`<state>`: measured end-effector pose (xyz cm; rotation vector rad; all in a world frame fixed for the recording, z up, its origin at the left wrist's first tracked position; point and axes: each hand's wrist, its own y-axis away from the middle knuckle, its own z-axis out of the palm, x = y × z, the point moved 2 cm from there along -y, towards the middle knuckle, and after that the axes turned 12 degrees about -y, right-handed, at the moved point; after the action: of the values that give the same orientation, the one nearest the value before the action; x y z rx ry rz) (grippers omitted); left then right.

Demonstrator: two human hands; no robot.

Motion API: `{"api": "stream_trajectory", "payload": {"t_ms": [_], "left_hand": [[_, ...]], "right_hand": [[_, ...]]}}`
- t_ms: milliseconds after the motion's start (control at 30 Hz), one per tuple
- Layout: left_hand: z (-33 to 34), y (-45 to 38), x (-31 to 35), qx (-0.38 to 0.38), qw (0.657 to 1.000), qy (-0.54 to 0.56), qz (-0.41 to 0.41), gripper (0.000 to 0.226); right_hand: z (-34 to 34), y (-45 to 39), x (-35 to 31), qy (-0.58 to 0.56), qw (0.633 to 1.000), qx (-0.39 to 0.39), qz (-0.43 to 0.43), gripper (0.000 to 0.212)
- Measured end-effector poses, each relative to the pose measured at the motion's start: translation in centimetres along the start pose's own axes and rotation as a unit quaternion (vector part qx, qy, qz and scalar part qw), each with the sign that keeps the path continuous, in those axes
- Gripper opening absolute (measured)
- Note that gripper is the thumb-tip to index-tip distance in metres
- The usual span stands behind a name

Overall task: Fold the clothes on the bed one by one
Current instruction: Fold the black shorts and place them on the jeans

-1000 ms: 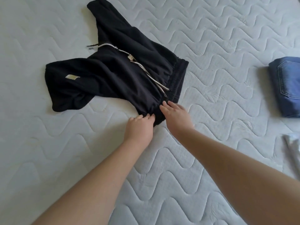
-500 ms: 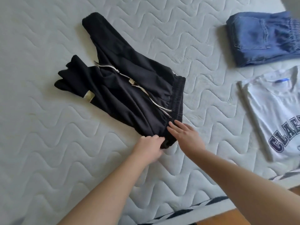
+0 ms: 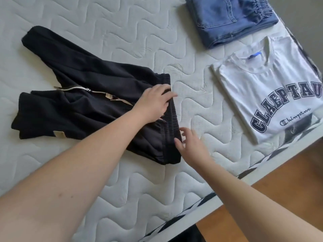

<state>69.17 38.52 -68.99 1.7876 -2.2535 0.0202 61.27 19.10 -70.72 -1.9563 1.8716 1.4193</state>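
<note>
The black sweatpants (image 3: 90, 103) are spread on the quilted mattress (image 3: 122, 180), left of centre, waistband turned toward the bed's right side, legs trailing off to the left w/ the pale drawstring (image 3: 97, 92) on top. Compared w/ half a sec ago, the garment is seen swung round and pulled flatter, and the leg w/ the beige label (image 3: 59, 133) is now laid nearer. The left hand (image 3: 153, 103) has been moved up onto the waistband and is pressed flat there, fingers straight, nothing clenched. The right hand (image 3: 190, 144) is held released, fingertips just touching the waistband's lower corner. Folded blue jeans (image 3: 229, 20) and a folded white printed t-shirt (image 3: 272, 95) are now fully in view at right, well apart from the pants, by the mattress edge
</note>
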Motion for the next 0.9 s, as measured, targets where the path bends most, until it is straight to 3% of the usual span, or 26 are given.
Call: {"api": "stream_trajectory", "payload": {"t_ms": [100,200,333,433,500,633,900], "left_hand": [[0.4,-3.1,-1.5,-0.035,0.997,-0.046,-0.050,0.065],[0.6,-5.1,-2.8,-0.082,0.988,-0.081,-0.098,0.082],[0.7,-6.1,-4.2,-0.137,0.969,-0.112,-0.174,0.071],[-0.3,-5.5,-4.4,-0.189,0.949,-0.077,-0.241,0.044],[-1.4,-4.1,-4.1,-0.169,0.962,-0.059,-0.206,0.032],[-5.0,1.2,-2.8,-0.104,0.984,0.025,-0.139,0.032],[-13.1,13.2,0.8,0.023,0.989,0.090,-0.114,0.038]], "right_hand": [[1.5,0.4,-0.1,-0.119,0.987,0.002,0.112,0.066],[3.1,1.1,-0.2,-0.169,0.974,0.016,0.152,0.059],[4.4,1.9,-0.2,-0.204,0.969,0.044,0.134,0.063],[4.3,2.4,-0.2,-0.183,0.976,0.027,0.113,0.067],[3.3,2.8,-0.4,-0.167,0.983,-0.003,0.079,0.066],[-1.0,2.7,-0.9,-0.080,0.995,-0.058,0.003,0.065],[-9.2,4.6,-5.5,0.047,0.994,-0.072,-0.066,0.034]]}}
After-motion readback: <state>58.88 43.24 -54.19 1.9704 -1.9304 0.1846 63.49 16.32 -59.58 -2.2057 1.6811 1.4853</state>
